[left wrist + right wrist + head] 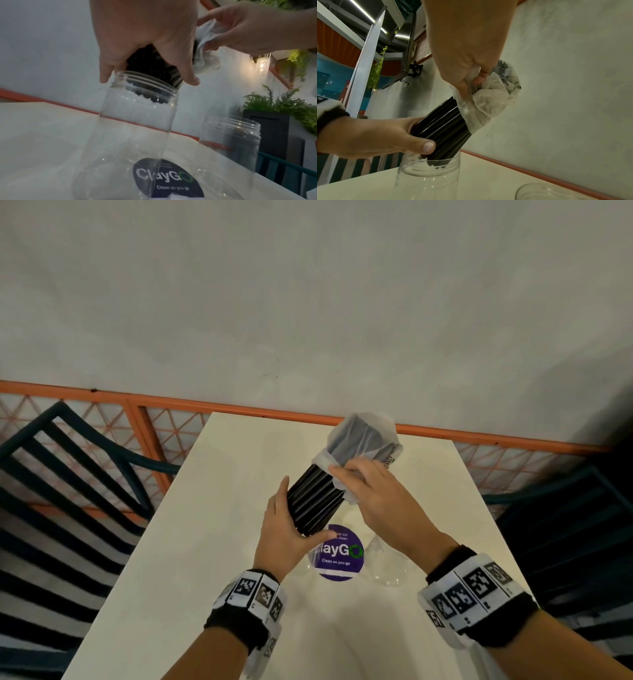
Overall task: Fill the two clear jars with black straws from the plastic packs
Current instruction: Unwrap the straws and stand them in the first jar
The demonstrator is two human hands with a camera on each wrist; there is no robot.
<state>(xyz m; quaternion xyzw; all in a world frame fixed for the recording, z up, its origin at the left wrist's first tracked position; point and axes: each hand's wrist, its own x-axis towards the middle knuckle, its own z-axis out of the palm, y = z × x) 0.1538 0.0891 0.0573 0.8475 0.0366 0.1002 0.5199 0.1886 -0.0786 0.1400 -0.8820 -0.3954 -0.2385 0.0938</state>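
A thick bundle of black straws (313,501) leans up and to the right above the white table. My left hand (284,529) grips its lower part, and the straw tips dip into the mouth of a clear jar (135,121) (428,174). My right hand (370,487) pinches the bunched plastic pack (363,440) (489,100), which still covers the upper end of the straws. The second clear jar (229,142) (544,192) stands empty just to the right. In the head view both jars are mostly hidden under my hands.
A round purple "ClayGO" sticker (339,556) lies on the table (191,542) between the jars. Dark slatted chairs (61,491) flank the table on both sides. An orange rail (205,405) and a grey wall close off the far edge.
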